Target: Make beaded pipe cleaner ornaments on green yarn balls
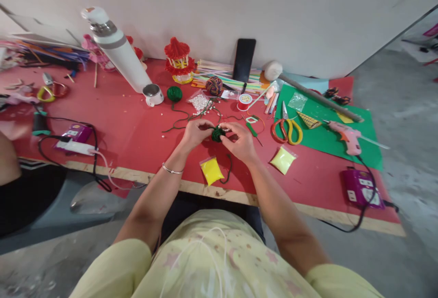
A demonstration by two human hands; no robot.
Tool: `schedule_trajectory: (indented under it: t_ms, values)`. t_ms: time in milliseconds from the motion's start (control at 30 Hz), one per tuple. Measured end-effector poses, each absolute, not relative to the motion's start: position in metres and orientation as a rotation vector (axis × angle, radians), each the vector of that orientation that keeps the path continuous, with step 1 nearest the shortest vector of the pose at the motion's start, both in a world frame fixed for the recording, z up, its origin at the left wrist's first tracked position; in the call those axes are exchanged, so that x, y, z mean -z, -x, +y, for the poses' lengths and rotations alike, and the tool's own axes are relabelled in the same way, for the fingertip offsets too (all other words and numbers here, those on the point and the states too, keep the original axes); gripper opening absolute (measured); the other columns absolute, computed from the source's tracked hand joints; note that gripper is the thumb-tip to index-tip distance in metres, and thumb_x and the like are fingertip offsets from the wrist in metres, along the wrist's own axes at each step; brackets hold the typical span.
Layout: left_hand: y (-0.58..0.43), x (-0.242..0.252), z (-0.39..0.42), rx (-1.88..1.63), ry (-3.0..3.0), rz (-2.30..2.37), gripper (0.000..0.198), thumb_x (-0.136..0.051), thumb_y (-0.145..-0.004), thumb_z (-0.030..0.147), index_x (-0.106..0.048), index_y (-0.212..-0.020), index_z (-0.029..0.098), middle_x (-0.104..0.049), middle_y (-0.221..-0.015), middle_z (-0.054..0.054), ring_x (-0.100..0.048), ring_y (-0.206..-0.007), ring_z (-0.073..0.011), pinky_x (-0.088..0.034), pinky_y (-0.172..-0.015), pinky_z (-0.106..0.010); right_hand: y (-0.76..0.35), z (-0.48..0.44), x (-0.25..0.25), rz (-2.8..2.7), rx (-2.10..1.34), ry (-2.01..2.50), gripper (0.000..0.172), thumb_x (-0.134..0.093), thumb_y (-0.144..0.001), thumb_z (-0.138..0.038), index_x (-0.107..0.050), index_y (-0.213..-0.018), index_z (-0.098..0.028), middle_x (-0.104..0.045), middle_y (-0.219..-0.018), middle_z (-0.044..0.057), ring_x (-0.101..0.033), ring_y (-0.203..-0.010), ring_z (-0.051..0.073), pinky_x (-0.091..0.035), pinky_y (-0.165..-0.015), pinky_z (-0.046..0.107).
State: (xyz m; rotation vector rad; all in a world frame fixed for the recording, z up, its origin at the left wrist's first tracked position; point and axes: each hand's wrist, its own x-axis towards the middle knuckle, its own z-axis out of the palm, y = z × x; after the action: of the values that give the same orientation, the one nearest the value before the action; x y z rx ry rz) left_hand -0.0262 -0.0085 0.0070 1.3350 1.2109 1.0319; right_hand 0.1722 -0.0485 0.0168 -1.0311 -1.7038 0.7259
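Observation:
Between my two hands is a small dark green yarn piece [218, 134], with a few white beads at its upper right edge. My left hand [197, 133] pinches its left side, fingers closed. From the right, my right hand [239, 139] grips it between thumb and fingers. Loose green yarn runs across the table to a green yarn ball [174, 93] at the upper left. A bag of white beads [199, 102] lies just beyond my hands, with beads spilled beside it. Close to my right hand is a green-handled crochet hook or awl [252, 130].
Yellow packets [211, 171] lie near the table's front edge. Scissors [286, 130], a pink glue gun [347, 137] and a purple power box [362, 188] are on the right. A white bottle [119, 51], a cup [153, 95] and a phone [244, 60] stand behind. Another person sits at far left.

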Motion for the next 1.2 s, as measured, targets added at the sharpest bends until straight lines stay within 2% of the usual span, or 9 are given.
schedule_trajectory:
  t_ms: [133, 300, 567, 667, 800, 933, 1200]
  values:
    - [0.025, -0.011, -0.01, -1.05, -1.181, 1.1, 0.031, -0.083, -0.064, 0.034, -0.076, -0.086, 0.014, -0.073, -0.072, -0.002, -0.065, -0.061, -0.0131, -0.054, -0.06, -0.025, -0.172, -0.048, -0.014, -1.732, -0.691, 1.007, 0.035, -0.07, -0.085, -0.022, -0.073, -0.12, -0.025, -0.074, -0.119, 0.008, -0.072, -0.101, 0.021, -0.062, -0.093, 0.039]
    - [0.025, -0.011, -0.009, -1.05, -1.174, 1.086, 0.032, -0.084, -0.065, 0.034, -0.079, -0.089, 0.013, -0.074, -0.074, -0.003, -0.064, -0.06, -0.0121, -0.053, -0.061, -0.024, -0.171, -0.047, -0.011, -1.733, -0.645, 1.01, 0.035, -0.07, -0.085, -0.021, -0.073, -0.12, -0.024, -0.074, -0.118, 0.008, -0.072, -0.101, 0.022, -0.062, -0.093, 0.039]
    - [0.029, -0.013, -0.009, -1.004, -1.245, 1.181, 0.026, -0.083, -0.065, 0.033, -0.078, -0.083, 0.014, -0.065, -0.057, 0.001, -0.051, -0.046, -0.0077, -0.035, -0.045, -0.02, -0.171, -0.05, -0.017, -1.769, -0.631, 0.987, 0.033, -0.067, -0.088, -0.023, -0.072, -0.12, -0.025, -0.074, -0.12, 0.009, -0.072, -0.103, 0.022, -0.062, -0.091, 0.04]
    - [0.029, -0.017, -0.012, -0.993, -1.162, 1.14, 0.029, -0.085, -0.064, 0.036, -0.077, -0.081, 0.014, -0.068, -0.063, 0.0, -0.055, -0.048, -0.0085, -0.042, -0.048, -0.021, -0.17, -0.05, -0.015, -1.769, -0.627, 1.012, 0.034, -0.068, -0.087, -0.022, -0.073, -0.12, -0.025, -0.074, -0.12, 0.009, -0.072, -0.102, 0.023, -0.063, -0.091, 0.04]
    - [0.026, -0.019, -0.013, -0.984, -1.042, 1.087, 0.039, -0.091, -0.059, 0.042, -0.078, -0.083, 0.014, -0.074, -0.074, -0.003, -0.067, -0.062, -0.0138, -0.055, -0.061, -0.026, -0.17, -0.049, -0.013, -1.759, -0.626, 1.022, 0.034, -0.069, -0.086, -0.022, -0.072, -0.12, -0.025, -0.074, -0.12, 0.009, -0.072, -0.102, 0.022, -0.063, -0.091, 0.039]
    - [0.022, -0.017, -0.013, -1.022, -0.982, 1.119, 0.048, -0.094, -0.055, 0.047, -0.08, -0.086, 0.014, -0.076, -0.08, -0.005, -0.067, -0.065, -0.0145, -0.055, -0.061, -0.026, -0.169, -0.05, -0.014, -1.754, -0.631, 1.024, 0.033, -0.069, -0.086, -0.023, -0.072, -0.12, -0.025, -0.074, -0.12, 0.009, -0.072, -0.102, 0.022, -0.063, -0.09, 0.039]
    - [0.019, -0.017, -0.014, -1.048, -0.976, 1.144, 0.053, -0.095, -0.054, 0.052, -0.082, -0.087, 0.013, -0.077, -0.08, -0.007, -0.068, -0.066, -0.0156, -0.056, -0.063, -0.027, -0.168, -0.052, -0.016, -1.749, -0.603, 1.013, 0.032, -0.069, -0.087, -0.023, -0.073, -0.119, -0.024, -0.075, -0.12, 0.009, -0.073, -0.103, 0.023, -0.063, -0.092, 0.04]
